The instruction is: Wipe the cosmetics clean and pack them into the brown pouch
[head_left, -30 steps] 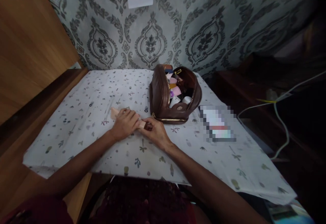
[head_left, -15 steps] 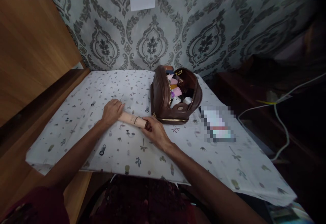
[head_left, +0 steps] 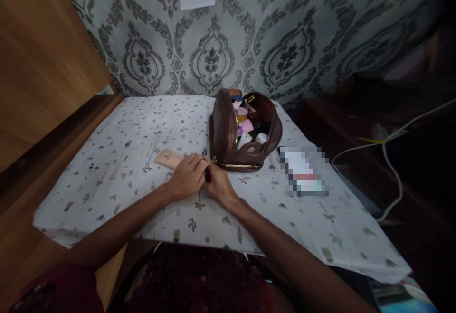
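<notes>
Meeting beside an open brown bag (head_left: pixel 224 135), the left hand (head_left: pixel 188 176) wraps a beige tube (head_left: pixel 167 158); the right hand (head_left: pixel 220 185) seems clamped on its hidden end.

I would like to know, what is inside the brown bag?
Near the opening of the bag show pink things, an orange thing and a round white thing. Anything deeper is covered by the upper things and the walls.
</notes>
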Demonstrator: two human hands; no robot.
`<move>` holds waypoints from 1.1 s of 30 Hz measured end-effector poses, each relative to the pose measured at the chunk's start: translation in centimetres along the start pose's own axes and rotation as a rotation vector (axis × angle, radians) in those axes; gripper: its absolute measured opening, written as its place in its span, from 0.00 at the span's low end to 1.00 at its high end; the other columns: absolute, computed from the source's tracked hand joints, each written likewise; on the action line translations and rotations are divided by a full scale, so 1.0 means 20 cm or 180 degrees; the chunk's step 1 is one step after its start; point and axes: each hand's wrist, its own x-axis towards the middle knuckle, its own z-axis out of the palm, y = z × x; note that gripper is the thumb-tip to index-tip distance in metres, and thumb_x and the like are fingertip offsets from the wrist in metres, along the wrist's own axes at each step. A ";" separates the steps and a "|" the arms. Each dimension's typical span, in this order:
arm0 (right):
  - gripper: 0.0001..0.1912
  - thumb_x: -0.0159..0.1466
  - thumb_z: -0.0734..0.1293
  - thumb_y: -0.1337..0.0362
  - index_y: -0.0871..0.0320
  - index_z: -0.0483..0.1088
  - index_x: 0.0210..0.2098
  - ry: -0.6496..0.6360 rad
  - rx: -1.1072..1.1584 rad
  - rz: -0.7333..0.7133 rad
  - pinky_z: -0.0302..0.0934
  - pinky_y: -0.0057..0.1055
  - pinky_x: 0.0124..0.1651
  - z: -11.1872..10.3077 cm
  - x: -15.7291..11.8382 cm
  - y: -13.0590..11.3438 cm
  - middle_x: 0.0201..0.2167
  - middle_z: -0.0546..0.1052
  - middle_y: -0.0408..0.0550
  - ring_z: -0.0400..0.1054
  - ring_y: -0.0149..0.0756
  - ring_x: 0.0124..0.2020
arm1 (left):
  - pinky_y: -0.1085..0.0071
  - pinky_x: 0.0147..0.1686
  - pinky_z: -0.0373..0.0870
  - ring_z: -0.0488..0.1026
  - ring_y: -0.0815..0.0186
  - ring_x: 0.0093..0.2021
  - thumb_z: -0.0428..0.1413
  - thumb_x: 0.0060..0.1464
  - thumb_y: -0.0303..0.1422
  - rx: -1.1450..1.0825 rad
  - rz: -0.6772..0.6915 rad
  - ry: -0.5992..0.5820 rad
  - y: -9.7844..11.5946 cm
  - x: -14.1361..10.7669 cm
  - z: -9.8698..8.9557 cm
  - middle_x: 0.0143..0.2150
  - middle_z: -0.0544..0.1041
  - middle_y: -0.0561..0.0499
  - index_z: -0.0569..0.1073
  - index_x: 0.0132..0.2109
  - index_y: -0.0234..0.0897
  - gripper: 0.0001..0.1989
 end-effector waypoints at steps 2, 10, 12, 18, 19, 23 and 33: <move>0.11 0.54 0.66 0.73 0.58 0.72 0.37 0.0049 0.0028 0.0037 0.64 0.30 0.39 0.00 0.01 0.00 0.33 0.78 0.46 0.70 0.37 0.33 | 0.58 0.47 0.69 0.72 0.55 0.47 0.45 0.62 0.25 -0.0020 0.0136 -0.0036 0.03 0.00 0.01 0.46 0.77 0.40 0.69 0.49 0.36 0.12; 0.10 0.54 0.72 0.71 0.58 0.73 0.37 -0.0136 0.0359 0.0359 0.60 0.24 0.32 0.00 -0.01 0.00 0.27 0.71 0.38 0.64 0.28 0.26 | 0.57 0.44 0.67 0.71 0.56 0.39 0.42 0.67 0.32 0.0339 -0.0246 -0.0257 -0.31 -0.13 -0.02 0.36 0.75 0.45 0.71 0.41 0.38 0.14; 0.11 0.54 0.73 0.71 0.57 0.74 0.37 -0.0042 0.0245 0.0254 0.60 0.25 0.33 0.00 -0.01 -0.01 0.30 0.71 0.40 0.64 0.28 0.28 | 0.59 0.44 0.67 0.70 0.57 0.39 0.41 0.68 0.33 0.0319 -0.0498 -0.0288 -0.39 -0.17 -0.04 0.35 0.74 0.46 0.71 0.41 0.38 0.15; 0.12 0.56 0.72 0.71 0.58 0.75 0.41 -0.0003 0.0068 0.0032 0.62 0.28 0.36 -0.02 -0.01 -0.02 0.35 0.71 0.44 0.65 0.31 0.30 | 0.61 0.46 0.69 0.70 0.58 0.42 0.39 0.68 0.33 0.0193 -0.1041 -0.0213 -0.53 -0.21 -0.06 0.39 0.75 0.45 0.69 0.41 0.39 0.14; 0.13 0.56 0.72 0.71 0.58 0.75 0.42 -0.0005 0.0064 0.0017 0.63 0.28 0.36 -0.02 -0.01 -0.01 0.35 0.72 0.44 0.65 0.31 0.30 | 0.61 0.47 0.69 0.70 0.57 0.43 0.39 0.68 0.33 0.0223 -0.1095 -0.0198 -0.54 -0.21 -0.06 0.40 0.75 0.44 0.69 0.41 0.39 0.14; 0.20 0.56 0.72 0.72 0.56 0.74 0.48 0.0060 0.0115 -0.0081 0.65 0.29 0.37 -0.01 -0.02 0.00 0.36 0.73 0.44 0.66 0.32 0.30 | 0.63 0.43 0.69 0.72 0.57 0.43 0.41 0.67 0.33 0.0396 -0.1465 -0.0175 -0.58 -0.20 -0.06 0.41 0.77 0.43 0.70 0.44 0.38 0.13; 0.16 0.57 0.72 0.67 0.57 0.75 0.46 0.0234 0.0331 -0.0287 0.66 0.28 0.35 0.02 -0.03 0.01 0.32 0.75 0.44 0.66 0.31 0.28 | 0.66 0.37 0.66 0.73 0.60 0.34 0.41 0.68 0.39 0.0387 -0.1525 -0.0024 -0.33 -0.08 -0.12 0.33 0.77 0.48 0.70 0.43 0.39 0.15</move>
